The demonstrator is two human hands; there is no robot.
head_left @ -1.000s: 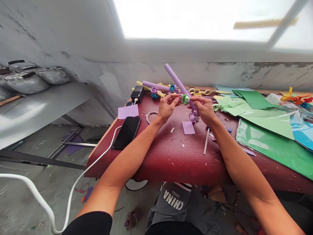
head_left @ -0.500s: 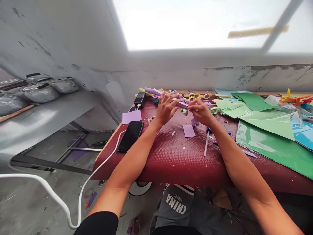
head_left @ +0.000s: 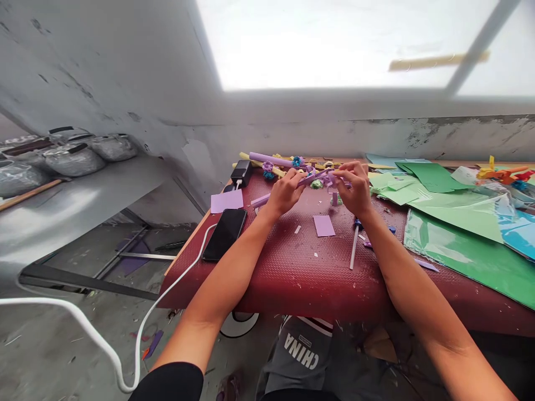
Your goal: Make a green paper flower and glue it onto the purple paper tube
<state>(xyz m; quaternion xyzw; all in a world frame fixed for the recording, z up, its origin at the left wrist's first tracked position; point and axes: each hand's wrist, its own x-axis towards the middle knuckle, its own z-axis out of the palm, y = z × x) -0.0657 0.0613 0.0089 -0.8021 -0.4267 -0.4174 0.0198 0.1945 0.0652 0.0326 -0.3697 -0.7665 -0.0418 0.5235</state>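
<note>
A narrow purple paper strip (head_left: 308,179) stretches between my two hands above the red table. My left hand (head_left: 285,195) is closed on it, with a purple end (head_left: 259,201) poking out on the left side. My right hand (head_left: 354,186) pinches the strip's other end, its fingers raised a little higher. Curled purple paper (head_left: 334,195) and a small green paper piece (head_left: 316,184) lie close beneath the hands. Nearer to me are a purple paper rectangle (head_left: 324,225) and a clear stick with a blue top (head_left: 354,245).
A phone (head_left: 224,234), a black charger (head_left: 241,172) with a white cable (head_left: 167,292) and a purple sheet (head_left: 227,201) lie left. Behind are a purple paper tube (head_left: 271,160) and paper flowers (head_left: 267,166). Green sheets (head_left: 451,209) cover the right side.
My left fingers have drawn together and moved slightly lower. My right hand has risen and shifted right, so the purple strip now slants up toward it.
</note>
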